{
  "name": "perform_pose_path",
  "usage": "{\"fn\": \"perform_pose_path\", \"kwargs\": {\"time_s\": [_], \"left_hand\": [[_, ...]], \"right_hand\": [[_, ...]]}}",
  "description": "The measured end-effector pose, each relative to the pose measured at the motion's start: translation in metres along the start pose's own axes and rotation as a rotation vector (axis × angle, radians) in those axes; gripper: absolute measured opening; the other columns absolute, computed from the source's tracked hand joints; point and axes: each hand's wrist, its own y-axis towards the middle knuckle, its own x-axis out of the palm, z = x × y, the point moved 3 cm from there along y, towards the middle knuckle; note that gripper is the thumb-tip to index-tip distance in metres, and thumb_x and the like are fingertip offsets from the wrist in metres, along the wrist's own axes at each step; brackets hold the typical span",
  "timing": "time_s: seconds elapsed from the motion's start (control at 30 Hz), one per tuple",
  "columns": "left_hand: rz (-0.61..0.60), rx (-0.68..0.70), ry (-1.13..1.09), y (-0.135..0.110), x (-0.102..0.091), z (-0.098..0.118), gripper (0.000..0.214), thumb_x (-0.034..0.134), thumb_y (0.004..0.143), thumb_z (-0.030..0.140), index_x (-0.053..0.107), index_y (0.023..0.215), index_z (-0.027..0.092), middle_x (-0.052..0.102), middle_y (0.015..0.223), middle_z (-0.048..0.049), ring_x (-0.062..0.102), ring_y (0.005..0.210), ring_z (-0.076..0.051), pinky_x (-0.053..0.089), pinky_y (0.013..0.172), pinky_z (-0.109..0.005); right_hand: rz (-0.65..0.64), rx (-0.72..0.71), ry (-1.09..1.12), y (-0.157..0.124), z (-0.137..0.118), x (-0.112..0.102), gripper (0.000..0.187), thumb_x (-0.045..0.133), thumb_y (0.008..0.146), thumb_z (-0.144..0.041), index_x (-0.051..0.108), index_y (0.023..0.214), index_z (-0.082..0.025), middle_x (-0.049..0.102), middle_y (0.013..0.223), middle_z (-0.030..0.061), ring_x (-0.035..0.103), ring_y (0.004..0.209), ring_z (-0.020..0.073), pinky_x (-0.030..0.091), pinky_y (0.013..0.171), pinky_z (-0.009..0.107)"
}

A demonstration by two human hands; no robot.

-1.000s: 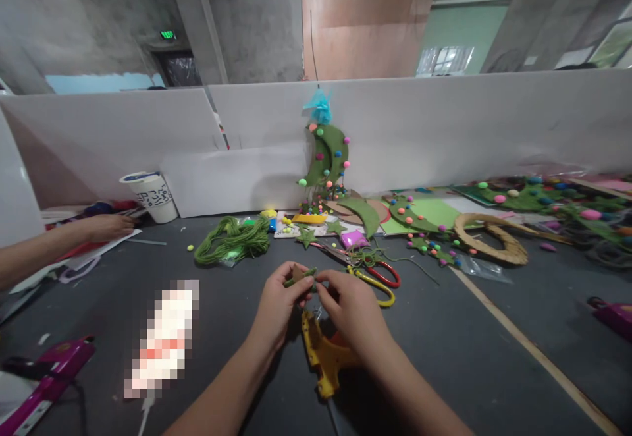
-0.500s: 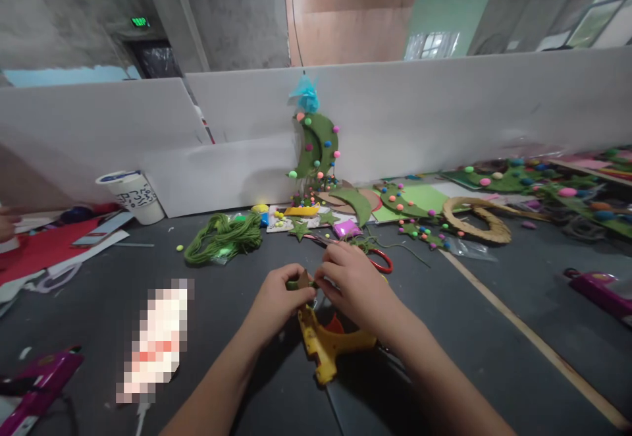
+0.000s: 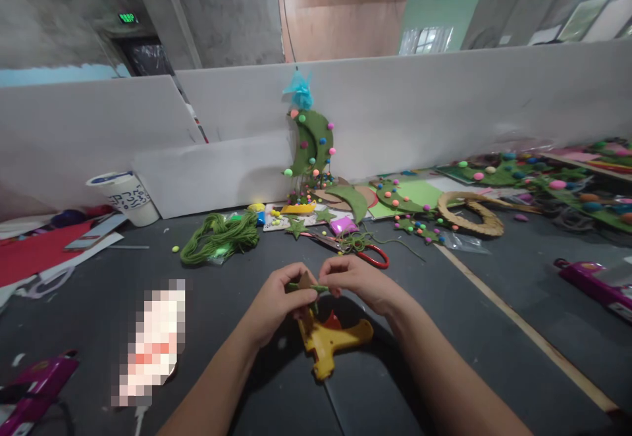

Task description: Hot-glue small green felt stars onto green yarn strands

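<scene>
Pinched between thumb and fingers of my left hand (image 3: 274, 301) is a small pointed brown piece (image 3: 305, 280) with green strips or yarn along it. My right hand (image 3: 365, 283) has its thumb and fingertips closed at the right end of the green part (image 3: 322, 288). Its exact shape is partly hidden by the fingers. Just below both hands, a yellow glue gun (image 3: 338, 342) with a red-orange trigger lies on the dark table. Red-handled scissors (image 3: 374, 255) lie behind my right hand, beside loose green yarn (image 3: 359, 242).
Green yarn skein (image 3: 220, 238), felt stars (image 3: 296, 227) and a straw ring (image 3: 471, 215) lie toward the back. A decorated green moon (image 3: 312, 143) stands against the white board (image 3: 237, 113). Purple glue guns (image 3: 595, 284) rest at both sides; a white cup (image 3: 131, 199) stands back left.
My right hand has turned and lowered slightly, showing more of the green part and the scissors behind. My left hand keeps its hold. The whole view has shifted a little.
</scene>
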Motion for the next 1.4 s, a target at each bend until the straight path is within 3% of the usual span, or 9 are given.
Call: {"fn": "perform_pose_path", "kwargs": {"time_s": [0.17, 0.33, 0.47, 0.57, 0.67, 0.8, 0.9, 1.23, 1.4], "left_hand": [[0.174, 0.039, -0.175, 0.005, -0.006, -0.005, 0.016, 0.065, 0.07, 0.028, 0.055, 0.076, 0.017, 0.05, 0.065, 0.0044, 0.049, 0.053, -0.007, 0.033, 0.046, -0.017], [0.281, 0.063, -0.134, 0.01, -0.011, -0.01, 0.015, 0.063, 0.071, 0.028, 0.055, 0.076, 0.016, 0.052, 0.069, 0.0034, 0.05, 0.055, -0.007, 0.036, 0.049, -0.017], [0.382, 0.115, 0.146, 0.008, -0.015, -0.005, 0.012, 0.061, 0.071, 0.026, 0.054, 0.07, 0.017, 0.048, 0.059, 0.0048, 0.047, 0.052, -0.009, 0.036, 0.049, -0.019], [0.408, 0.136, 0.307, 0.007, -0.017, -0.002, 0.009, 0.061, 0.069, 0.024, 0.055, 0.068, 0.018, 0.047, 0.055, 0.0053, 0.044, 0.051, -0.009, 0.035, 0.049, -0.019], [0.324, 0.113, 0.321, 0.008, -0.016, -0.002, 0.009, 0.061, 0.068, 0.024, 0.054, 0.066, 0.018, 0.047, 0.055, 0.0051, 0.043, 0.048, -0.01, 0.033, 0.047, -0.02], [0.167, 0.087, 0.263, 0.007, -0.011, -0.003, 0.008, 0.059, 0.068, 0.023, 0.054, 0.065, 0.018, 0.046, 0.056, 0.0051, 0.041, 0.047, -0.009, 0.032, 0.046, -0.019], [0.135, 0.042, 0.219, 0.007, -0.008, -0.004, 0.008, 0.061, 0.067, 0.023, 0.056, 0.072, 0.019, 0.049, 0.059, 0.0051, 0.042, 0.048, -0.009, 0.032, 0.047, -0.019], [-0.052, -0.02, 0.055, 0.001, 0.0, -0.002, 0.014, 0.066, 0.065, 0.022, 0.054, 0.067, 0.017, 0.047, 0.057, 0.0052, 0.045, 0.05, -0.008, 0.033, 0.046, -0.018], [0.036, 0.009, -0.166, 0.001, 0.0, -0.001, 0.016, 0.068, 0.065, 0.023, 0.054, 0.069, 0.017, 0.048, 0.059, 0.0049, 0.046, 0.05, -0.007, 0.034, 0.047, -0.017]], "right_hand": [[0.192, -0.082, 0.009, 0.009, 0.003, 0.01, 0.011, 0.06, 0.07, -0.026, 0.059, 0.068, -0.015, 0.048, 0.051, -0.0058, 0.042, 0.048, 0.0081, 0.033, 0.05, 0.021], [0.398, -0.393, -0.668, 0.002, -0.009, 0.022, 0.012, 0.054, 0.08, -0.017, 0.065, 0.075, -0.017, 0.061, 0.073, 0.0022, 0.053, 0.072, 0.0144, 0.037, 0.067, 0.026], [0.382, -0.529, -1.118, -0.004, -0.015, 0.031, 0.016, 0.05, 0.085, -0.017, 0.064, 0.08, -0.017, 0.058, 0.076, 0.0049, 0.049, 0.077, 0.0162, 0.033, 0.069, 0.027], [0.363, -0.577, -1.265, -0.006, -0.02, 0.032, 0.018, 0.048, 0.086, -0.019, 0.062, 0.076, -0.016, 0.055, 0.074, 0.0048, 0.045, 0.076, 0.0167, 0.031, 0.067, 0.029], [0.343, -0.607, -1.312, -0.007, -0.026, 0.029, 0.018, 0.048, 0.087, -0.019, 0.062, 0.075, -0.016, 0.053, 0.074, 0.0047, 0.044, 0.076, 0.0171, 0.03, 0.068, 0.029], [0.318, -0.594, -1.28, -0.008, -0.03, 0.02, 0.015, 0.051, 0.085, -0.021, 0.062, 0.076, -0.017, 0.054, 0.076, 0.0042, 0.045, 0.079, 0.0172, 0.032, 0.071, 0.029], [0.267, -0.533, -1.163, -0.007, -0.028, 0.012, 0.011, 0.056, 0.082, -0.022, 0.062, 0.075, -0.017, 0.054, 0.073, 0.0019, 0.048, 0.075, 0.0154, 0.033, 0.07, 0.028], [-0.025, -0.156, -0.336, -0.005, -0.012, -0.002, 0.01, 0.058, 0.074, -0.021, 0.061, 0.067, -0.016, 0.052, 0.063, -0.0039, 0.047, 0.06, 0.0096, 0.035, 0.058, 0.021], [0.01, -0.104, 0.001, 0.001, -0.003, 0.001, 0.012, 0.059, 0.073, -0.027, 0.06, 0.072, -0.015, 0.049, 0.054, -0.0061, 0.044, 0.05, 0.0072, 0.032, 0.052, 0.02]]}}
